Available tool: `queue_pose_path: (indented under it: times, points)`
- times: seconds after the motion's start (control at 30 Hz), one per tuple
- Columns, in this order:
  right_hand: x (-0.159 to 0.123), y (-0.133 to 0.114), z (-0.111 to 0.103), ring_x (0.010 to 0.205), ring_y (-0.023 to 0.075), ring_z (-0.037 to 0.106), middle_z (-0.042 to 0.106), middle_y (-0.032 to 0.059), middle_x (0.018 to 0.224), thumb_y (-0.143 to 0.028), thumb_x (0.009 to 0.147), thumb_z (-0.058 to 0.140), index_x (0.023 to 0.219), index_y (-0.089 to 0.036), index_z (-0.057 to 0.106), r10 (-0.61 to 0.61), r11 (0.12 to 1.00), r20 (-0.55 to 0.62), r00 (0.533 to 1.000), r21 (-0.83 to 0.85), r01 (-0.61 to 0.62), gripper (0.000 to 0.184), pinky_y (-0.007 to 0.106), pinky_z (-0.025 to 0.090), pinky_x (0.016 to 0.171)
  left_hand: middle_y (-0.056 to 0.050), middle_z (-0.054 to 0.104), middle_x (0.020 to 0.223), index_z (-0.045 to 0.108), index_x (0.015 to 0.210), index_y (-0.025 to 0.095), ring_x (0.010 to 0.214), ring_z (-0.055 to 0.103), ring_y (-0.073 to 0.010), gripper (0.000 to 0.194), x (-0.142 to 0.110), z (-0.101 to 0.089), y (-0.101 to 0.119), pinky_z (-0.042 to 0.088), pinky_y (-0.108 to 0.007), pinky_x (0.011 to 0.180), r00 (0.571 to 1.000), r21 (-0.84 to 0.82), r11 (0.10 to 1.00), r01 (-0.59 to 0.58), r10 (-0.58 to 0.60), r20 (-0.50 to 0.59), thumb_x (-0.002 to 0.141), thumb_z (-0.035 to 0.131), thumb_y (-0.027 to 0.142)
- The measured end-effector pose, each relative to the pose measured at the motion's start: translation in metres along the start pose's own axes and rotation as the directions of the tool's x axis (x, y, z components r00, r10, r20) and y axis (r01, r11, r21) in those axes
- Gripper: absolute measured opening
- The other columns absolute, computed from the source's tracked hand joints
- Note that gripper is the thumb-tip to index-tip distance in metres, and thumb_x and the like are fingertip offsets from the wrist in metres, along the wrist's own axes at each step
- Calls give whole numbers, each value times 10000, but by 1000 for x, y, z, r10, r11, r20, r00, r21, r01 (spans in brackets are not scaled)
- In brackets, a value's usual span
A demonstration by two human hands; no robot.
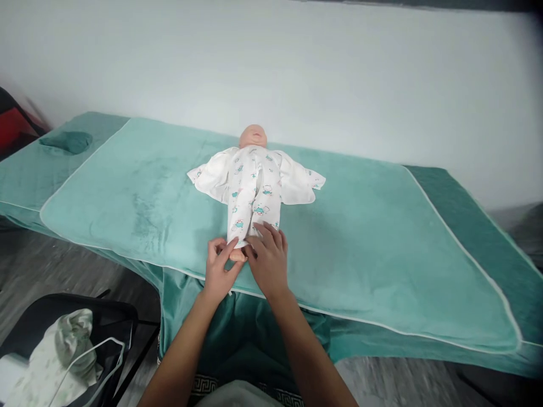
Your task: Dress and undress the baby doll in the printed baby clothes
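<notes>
A baby doll [253, 135] lies on its back on the green-covered bed, head toward the wall and feet toward me. It wears white printed baby clothes: trousers [240, 195] over the legs, and a top [294, 175] whose sleeves spread out to both sides. My left hand [220, 265] pinches the hem of the trouser leg on the left, beside a bare doll foot [238, 255]. On the other leg rests my right hand [268, 257], fingers bent at the cloth near the same hem. The doll's other foot is hidden beneath it.
The bed's green cover [382, 243] has white piping and a face hole [65, 142] at the left end. A white wall [271, 68] runs behind. At lower left, a black chair [114, 311] holds a patterned cloth [63, 356] and a white cable [95, 346].
</notes>
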State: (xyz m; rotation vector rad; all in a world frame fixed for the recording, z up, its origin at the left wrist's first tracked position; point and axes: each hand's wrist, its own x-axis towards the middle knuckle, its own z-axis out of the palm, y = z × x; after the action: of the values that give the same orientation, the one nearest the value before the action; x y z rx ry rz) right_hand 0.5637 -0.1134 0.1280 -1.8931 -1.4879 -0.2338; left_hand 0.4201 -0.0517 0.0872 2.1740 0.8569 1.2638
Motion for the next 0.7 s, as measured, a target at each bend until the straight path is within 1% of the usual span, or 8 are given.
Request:
queue_pose_path:
  times: [0.07, 0.13, 0.27, 0.4, 0.47, 0.57, 0.7]
  points:
    - [-2, -3, -1, 1399, 341, 516, 675, 85, 1373, -143, 957, 605, 940, -254, 668, -9, 1000, -18, 1000, 16, 9, 129, 632, 338, 1171, -60, 524, 1108, 628, 1414, 322, 1007, 632, -190, 498, 0, -2, 0, 601, -365, 902, 1000, -17, 1000, 16, -16, 13, 925, 727, 312]
    - [-7, -6, -6, 1400, 339, 515, 678, 89, 1366, -150, 956, 612, 956, -254, 664, -26, 998, -21, 999, 59, 27, 116, 641, 342, 1168, -53, 544, 1086, 639, 1396, 326, 983, 641, -185, 471, 0, -3, 2, 602, -353, 886, 998, -47, 997, 55, -54, 20, 933, 722, 335]
    - [-19, -7, -13, 1425, 322, 503, 672, 93, 1370, -137, 946, 622, 1007, -255, 665, -34, 990, -18, 999, 139, 36, 140, 640, 349, 1184, -50, 595, 1065, 670, 1319, 284, 974, 665, -186, 380, 0, -2, 6, 601, -348, 888, 993, -87, 989, 117, -116, 21, 944, 711, 330]
    - [-21, -6, -13, 1400, 311, 530, 690, 103, 1324, -152, 964, 610, 1004, -254, 669, 18, 978, -53, 998, 209, -7, 124, 627, 405, 1163, -52, 636, 1066, 671, 1231, 279, 995, 674, -203, 305, -2, -1, 8, 600, -368, 890, 994, -84, 991, 102, -100, 33, 929, 717, 281]
    - [-20, -8, -15, 1396, 304, 536, 691, 100, 1315, -162, 970, 611, 1008, -261, 669, 22, 972, -62, 998, 234, -7, 121, 614, 424, 1159, -50, 642, 1066, 661, 1198, 270, 999, 673, -202, 273, -3, -2, 9, 595, -363, 886, 996, -84, 992, 89, -86, 31, 929, 703, 249]
    - [-18, -14, -19, 1380, 289, 548, 687, 92, 1314, -149, 967, 607, 1005, -263, 665, -25, 966, -48, 999, 257, 37, 134, 593, 433, 1169, -41, 633, 1034, 644, 1168, 253, 961, 661, -190, 255, -7, -4, 10, 586, -346, 869, 990, -71, 988, 140, -140, 1, 921, 706, 246]
    - [-25, -15, -22, 1371, 291, 549, 681, 80, 1319, -134, 958, 613, 989, -262, 672, -75, 970, -13, 997, 231, 76, 144, 602, 421, 1179, -13, 598, 950, 629, 1125, 241, 832, 615, -151, 187, -14, -2, 8, 562, -295, 779, 974, -72, 973, 221, -225, -42, 942, 671, 241]
